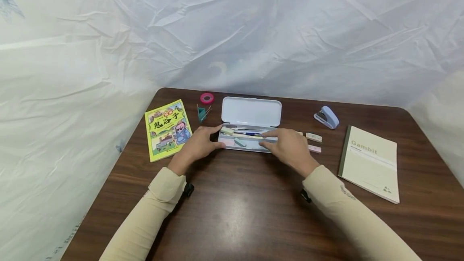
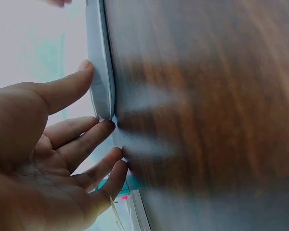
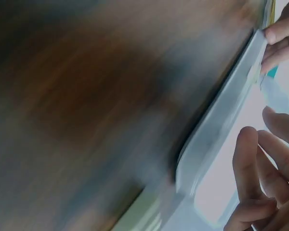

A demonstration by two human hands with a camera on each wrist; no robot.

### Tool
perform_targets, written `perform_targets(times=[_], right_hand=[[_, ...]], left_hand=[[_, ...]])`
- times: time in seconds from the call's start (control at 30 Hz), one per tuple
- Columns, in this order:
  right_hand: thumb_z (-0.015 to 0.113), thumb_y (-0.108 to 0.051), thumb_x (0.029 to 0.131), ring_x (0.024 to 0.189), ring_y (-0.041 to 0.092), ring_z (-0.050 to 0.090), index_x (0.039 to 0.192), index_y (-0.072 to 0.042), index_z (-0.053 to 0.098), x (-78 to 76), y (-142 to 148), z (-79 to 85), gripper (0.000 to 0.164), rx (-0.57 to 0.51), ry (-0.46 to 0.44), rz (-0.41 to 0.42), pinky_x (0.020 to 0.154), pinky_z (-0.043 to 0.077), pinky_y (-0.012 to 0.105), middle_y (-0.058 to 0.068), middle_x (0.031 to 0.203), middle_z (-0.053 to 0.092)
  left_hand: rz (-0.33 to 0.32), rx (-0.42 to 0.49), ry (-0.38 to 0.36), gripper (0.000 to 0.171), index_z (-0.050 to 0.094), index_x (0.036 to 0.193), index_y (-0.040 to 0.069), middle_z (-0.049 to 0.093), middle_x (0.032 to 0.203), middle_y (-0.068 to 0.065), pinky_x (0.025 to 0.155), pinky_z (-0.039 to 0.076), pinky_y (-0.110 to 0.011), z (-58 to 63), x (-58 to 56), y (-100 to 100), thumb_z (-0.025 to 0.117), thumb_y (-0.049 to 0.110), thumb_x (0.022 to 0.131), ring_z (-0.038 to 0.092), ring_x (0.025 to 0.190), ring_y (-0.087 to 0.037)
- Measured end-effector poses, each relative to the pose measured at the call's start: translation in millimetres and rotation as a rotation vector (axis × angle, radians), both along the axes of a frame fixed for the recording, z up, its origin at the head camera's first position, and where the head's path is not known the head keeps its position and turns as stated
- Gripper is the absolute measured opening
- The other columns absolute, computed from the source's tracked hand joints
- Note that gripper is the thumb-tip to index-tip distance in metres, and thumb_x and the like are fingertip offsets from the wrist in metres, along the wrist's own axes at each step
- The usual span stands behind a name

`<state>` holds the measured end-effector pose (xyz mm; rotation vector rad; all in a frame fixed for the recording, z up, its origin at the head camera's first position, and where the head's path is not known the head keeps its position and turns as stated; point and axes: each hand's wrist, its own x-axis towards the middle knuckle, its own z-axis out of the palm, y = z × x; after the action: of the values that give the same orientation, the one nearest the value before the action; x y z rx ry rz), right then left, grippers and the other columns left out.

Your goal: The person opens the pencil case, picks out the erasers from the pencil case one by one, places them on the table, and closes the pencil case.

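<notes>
The left hand grips the left end of the case on the table, apparently to steady it, while the right hand, fingers parted and unloaded, is over the right end.

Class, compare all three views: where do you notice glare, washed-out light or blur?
Head view: a pale glare patch on the tabletop; left wrist view: washed-out brightness beyond the left hand; right wrist view: tabletop smeared by blur, right hand sharper.

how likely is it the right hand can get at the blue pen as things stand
Probably yes: the right hand is over the open pencil case, its fingertips near the blue pen, and the lid is open, leaving the way free.
</notes>
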<state>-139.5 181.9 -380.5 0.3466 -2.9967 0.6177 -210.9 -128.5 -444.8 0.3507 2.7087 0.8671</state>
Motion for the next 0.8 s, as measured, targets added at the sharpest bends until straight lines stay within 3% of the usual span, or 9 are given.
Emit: perform_targets(times=[0.13,0.33,0.43,0.53,0.67,0.8], right_hand=[[0.084,-0.041,0.104,0.052,0.010,0.029,0.132,-0.025,0.089,-10.7,-23,-2.7,0.031,-0.036,-0.048,0.004,0.047,0.024,0.029,-0.003,0.049,0.051],[0.083,-0.044,0.105,0.055,0.011,0.038,0.135,-0.029,0.087,-29.3,-54,-3.6,0.034,-0.060,-0.101,-0.016,0.051,0.035,0.033,0.000,0.060,0.065],[0.085,-0.042,0.105,0.057,0.012,0.038,0.136,-0.028,0.087,-37.2,-68,-5.6,0.034,-0.071,-0.103,-0.010,0.051,0.033,0.031,0.005,0.073,0.077],[0.084,-0.040,0.105,0.063,0.014,0.049,0.135,-0.028,0.087,-43.7,-77,-8.7,0.032,-0.082,-0.099,-0.016,0.054,0.037,0.031,0.007,0.099,0.089],[0.083,-0.039,0.105,0.088,0.024,0.076,0.135,-0.031,0.087,-50.9,-85,-13.8,0.031,-0.080,-0.102,-0.035,0.070,0.058,0.043,0.004,0.129,0.088],[0.084,-0.041,0.104,0.107,0.034,0.083,0.133,-0.033,0.088,-66.5,-86,-31.8,0.030,-0.067,-0.106,-0.039,0.082,0.063,0.056,0.003,0.135,0.086]], left_hand=[[-0.006,0.018,0.000,0.080,0.049,0.174,0.030,0.053,0.179,-0.011,0.138,0.040,-0.061,0.9,0.5,0,0.084,0.049,0.105,0.042,0.172,-0.034],[-0.018,0.040,0.013,0.078,0.050,0.174,0.026,0.053,0.178,-0.015,0.137,0.042,-0.062,2.4,1.7,0,0.084,0.044,0.106,0.045,0.169,-0.036],[-0.012,0.020,0.009,0.078,0.050,0.174,0.027,0.056,0.177,-0.013,0.137,0.041,-0.061,-0.2,0.6,1,0.084,0.046,0.106,0.045,0.169,-0.035],[-0.011,0.007,0.012,0.078,0.051,0.173,0.027,0.058,0.175,-0.012,0.138,0.041,-0.060,-1.6,0.1,2,0.083,0.049,0.106,0.046,0.168,-0.034],[-0.013,0.014,0.028,0.077,0.053,0.172,0.025,0.059,0.174,-0.012,0.137,0.043,-0.058,4.1,4.5,2,0.084,0.048,0.105,0.048,0.168,-0.034],[-0.015,0.022,0.029,0.078,0.053,0.172,0.024,0.060,0.173,-0.012,0.137,0.043,-0.059,4.4,5.1,0,0.084,0.047,0.105,0.047,0.168,-0.035]])
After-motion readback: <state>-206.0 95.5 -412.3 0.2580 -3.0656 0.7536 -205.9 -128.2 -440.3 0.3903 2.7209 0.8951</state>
